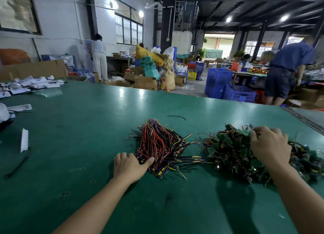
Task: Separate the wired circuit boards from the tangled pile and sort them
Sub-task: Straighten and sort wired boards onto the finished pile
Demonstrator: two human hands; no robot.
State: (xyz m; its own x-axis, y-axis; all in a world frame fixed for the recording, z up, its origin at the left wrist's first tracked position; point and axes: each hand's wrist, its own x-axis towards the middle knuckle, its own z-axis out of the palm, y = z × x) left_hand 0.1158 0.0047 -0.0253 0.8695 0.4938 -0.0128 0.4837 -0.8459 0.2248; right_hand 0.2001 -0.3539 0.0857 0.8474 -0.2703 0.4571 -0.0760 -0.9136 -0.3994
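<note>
green table: left hand lies flat on the sorted bundle at centre; right hand curls into the tangled pile by the right edge, grip hidden. next, probably tease one piece free.

table top: smooth green mat, faintly glossy. wires in plastic insulation. crates: blue plastic lattice.

White-walled workshop with dark-framed windows, blue crates, cardboard boxes and ceiling lamps.
</note>
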